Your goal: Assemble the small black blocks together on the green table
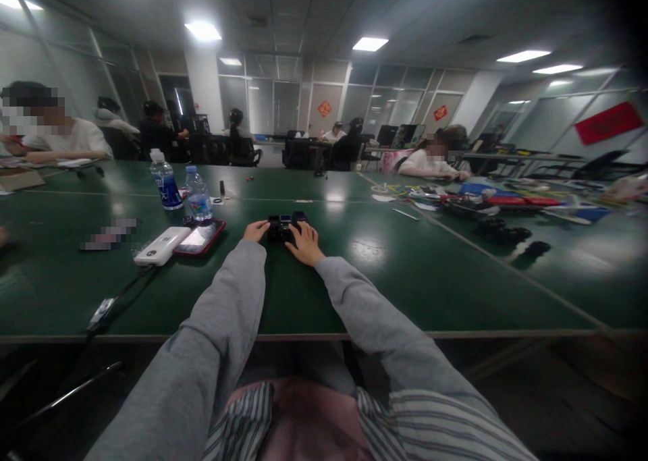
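Observation:
A row of small black boxy objects (280, 228) lies on the green table in front of me; their exact kind is too small to make out. My left hand (256, 232) is at the left end of the row, its fingertips pressed against the nearest box. On the right side, my right hand (306, 245) has its thumb and fingers around the boxes, with the fingers somewhat apart. Its fingers hide part of the row. Another black box (300, 217) shows just behind those fingers.
To the left are two water bottles (165, 181), a red-edged phone (201, 237) and a white power bank (162, 246) with a cable. A thin pen-like stick (406, 214) lies to the right. Beyond it are tangled cables and tools (486, 198) and black objects (506, 235). Several people sit around.

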Demonstrator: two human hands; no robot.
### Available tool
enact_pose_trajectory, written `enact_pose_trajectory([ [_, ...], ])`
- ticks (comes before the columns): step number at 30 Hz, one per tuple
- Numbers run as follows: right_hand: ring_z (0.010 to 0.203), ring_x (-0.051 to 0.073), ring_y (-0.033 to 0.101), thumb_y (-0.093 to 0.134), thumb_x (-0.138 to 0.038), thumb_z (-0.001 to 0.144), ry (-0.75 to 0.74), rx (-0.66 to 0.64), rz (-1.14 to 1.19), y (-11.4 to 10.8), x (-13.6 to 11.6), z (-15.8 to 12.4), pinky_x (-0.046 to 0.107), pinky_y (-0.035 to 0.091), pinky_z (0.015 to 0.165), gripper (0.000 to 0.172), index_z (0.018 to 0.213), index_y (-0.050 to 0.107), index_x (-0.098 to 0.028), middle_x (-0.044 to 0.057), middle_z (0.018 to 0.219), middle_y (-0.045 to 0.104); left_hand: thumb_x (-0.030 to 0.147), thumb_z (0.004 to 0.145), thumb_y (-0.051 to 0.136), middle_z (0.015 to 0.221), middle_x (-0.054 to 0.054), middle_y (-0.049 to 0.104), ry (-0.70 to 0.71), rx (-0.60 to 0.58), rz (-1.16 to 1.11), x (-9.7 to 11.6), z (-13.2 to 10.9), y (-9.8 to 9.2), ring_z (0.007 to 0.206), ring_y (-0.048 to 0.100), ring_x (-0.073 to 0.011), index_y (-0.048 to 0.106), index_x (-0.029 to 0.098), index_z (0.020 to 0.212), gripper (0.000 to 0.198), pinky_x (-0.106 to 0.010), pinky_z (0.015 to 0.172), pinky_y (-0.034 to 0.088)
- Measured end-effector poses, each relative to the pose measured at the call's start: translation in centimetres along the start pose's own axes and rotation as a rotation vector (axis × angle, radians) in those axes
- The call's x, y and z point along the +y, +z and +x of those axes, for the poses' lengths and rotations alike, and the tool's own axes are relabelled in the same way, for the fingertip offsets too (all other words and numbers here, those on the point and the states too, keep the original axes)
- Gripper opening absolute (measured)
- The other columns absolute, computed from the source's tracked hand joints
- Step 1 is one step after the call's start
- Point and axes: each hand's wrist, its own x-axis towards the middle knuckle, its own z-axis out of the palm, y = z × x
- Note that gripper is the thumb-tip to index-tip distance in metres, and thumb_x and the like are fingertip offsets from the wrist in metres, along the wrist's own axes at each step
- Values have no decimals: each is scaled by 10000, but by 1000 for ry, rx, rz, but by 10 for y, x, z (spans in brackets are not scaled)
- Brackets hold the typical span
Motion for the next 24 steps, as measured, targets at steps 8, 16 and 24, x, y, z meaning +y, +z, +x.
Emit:
enact_pose_trajectory([
  [8, 1346, 265, 115, 370, -490, 862, 2, -1, -1, -1, 0, 0, 468, 127, 1064, 583, 1379, 282, -238, 118, 1430, 215, 361, 756, 640, 1152, -93, 636, -13, 0, 6, 4, -3, -1, 1101, 559, -210, 649, 139, 1090, 401, -320, 998, 375],
  [16, 1345, 267, 110, 374, -486, 860, 8, -19, -23, -3, -2, 0, 466, 126, 1058, 601, 1392, 263, -229, 125, 1439, 202, 349, 745, 655, 1136, -92, 644, 4, 12, -3, 1, 1, 1, 1110, 557, -211, 668, 148, 1056, 371, -312, 1001, 374],
  [24, 1340, 275, 122, 369, -496, 860, 15, -7, -5, -1, -1, 0, 484, 150, 1051, 589, 1383, 282, -240, 124, 1428, 213, 351, 769, 627, 1152, -101, 634, 8, 7, 21, 1, -1, 0, 1109, 558, -206, 652, 135, 1082, 381, -315, 1000, 372],
])
